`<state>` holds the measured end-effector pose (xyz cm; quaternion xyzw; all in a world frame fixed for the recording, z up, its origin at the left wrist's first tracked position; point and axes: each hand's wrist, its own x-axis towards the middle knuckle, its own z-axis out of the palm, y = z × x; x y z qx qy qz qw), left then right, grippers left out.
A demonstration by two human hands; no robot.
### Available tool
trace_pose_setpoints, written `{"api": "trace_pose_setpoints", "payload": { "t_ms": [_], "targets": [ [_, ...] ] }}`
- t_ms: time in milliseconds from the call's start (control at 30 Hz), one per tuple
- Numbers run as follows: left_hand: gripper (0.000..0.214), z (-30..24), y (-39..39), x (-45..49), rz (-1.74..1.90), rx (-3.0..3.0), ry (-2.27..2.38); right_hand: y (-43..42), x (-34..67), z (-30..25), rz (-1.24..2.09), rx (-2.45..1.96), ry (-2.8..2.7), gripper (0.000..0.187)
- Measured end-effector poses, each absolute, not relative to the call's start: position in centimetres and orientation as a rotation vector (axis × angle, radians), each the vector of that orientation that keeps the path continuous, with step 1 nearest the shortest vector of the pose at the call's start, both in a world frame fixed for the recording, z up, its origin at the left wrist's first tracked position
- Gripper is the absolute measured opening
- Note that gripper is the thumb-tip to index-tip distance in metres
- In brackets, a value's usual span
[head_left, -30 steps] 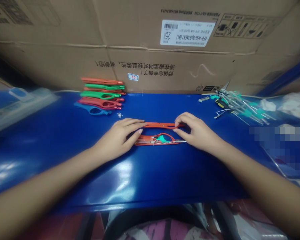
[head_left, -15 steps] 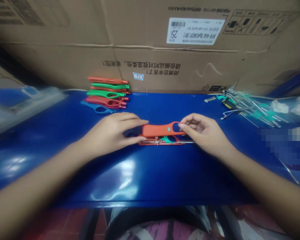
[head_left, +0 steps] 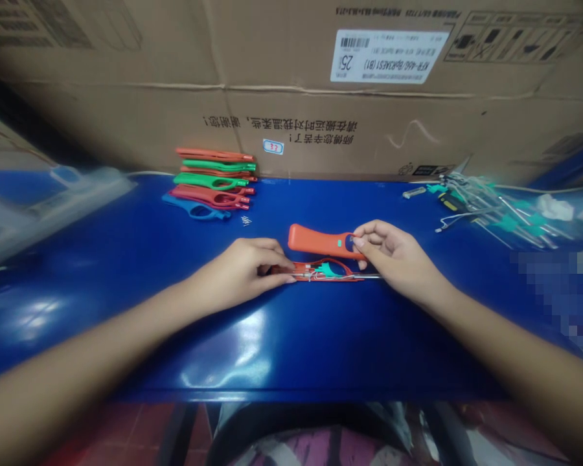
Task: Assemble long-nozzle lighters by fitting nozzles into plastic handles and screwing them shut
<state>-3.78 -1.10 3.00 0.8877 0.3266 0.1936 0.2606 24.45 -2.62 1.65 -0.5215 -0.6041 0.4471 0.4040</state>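
I have the right hand (head_left: 393, 255) pinching the orange cover (head_left: 315, 241) by its looped right end, thumb on the near face and fingers curled behind; that grip is firm, but the cover's left end hangs free. The left hand (head_left: 245, 266) sits low, thumb and fingers closed about the left end of the open half-shell (head_left: 298, 266), which lies on the tabletop (head_left: 344, 349) just near of the cover. I can't tell whether the two pieces touch at the right. In the half-shell I see a green trigger piece (head_left: 327, 270), thin white wires (head_left: 315, 278) and a metal rod (head_left: 369, 277) jutting out to the right. What worries me is the wires: they look loose along the near rim, so a cover pressed down there could trap them — and with only one end held, it could tip and knock the trigger piece askew. Both forearms reach in from the near corners and converge, the right wrist slightly bent, the left palm down. Farther out lie small screws (head_left: 245, 221), stacked coloured handles (head_left: 214, 182) at far left, and a rod bundle (head_left: 515, 213) at far right.
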Motion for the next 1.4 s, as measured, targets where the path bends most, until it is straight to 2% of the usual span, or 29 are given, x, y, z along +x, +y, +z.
{"api": "trace_pose_setpoints", "payload": {
  "t_ms": [567, 767, 1233, 1400],
  "targets": [
    [0.02, 2.0, -1.3, -3.3, 0.641, 2.08, 1.013, -2.9, 24.4, 1.9, 1.144, -1.3, -1.495, 0.033],
    [0.019, 2.1, -1.6, -3.2, 0.665, 2.184, 1.076, -2.9, 24.3, 1.9, 1.165, -1.278, -1.483, 0.036],
    [0.022, 2.3, -1.3, -3.8, 0.598, 2.409, 0.898, -2.8, 24.3, 1.8, 1.167, -1.265, -1.482, 0.034],
    [0.02, 2.6, -1.4, -3.8, 0.603, 2.451, 0.864, -3.3, 24.4, 2.0, 1.102, -1.208, -1.65, 0.019]
  ]
}}
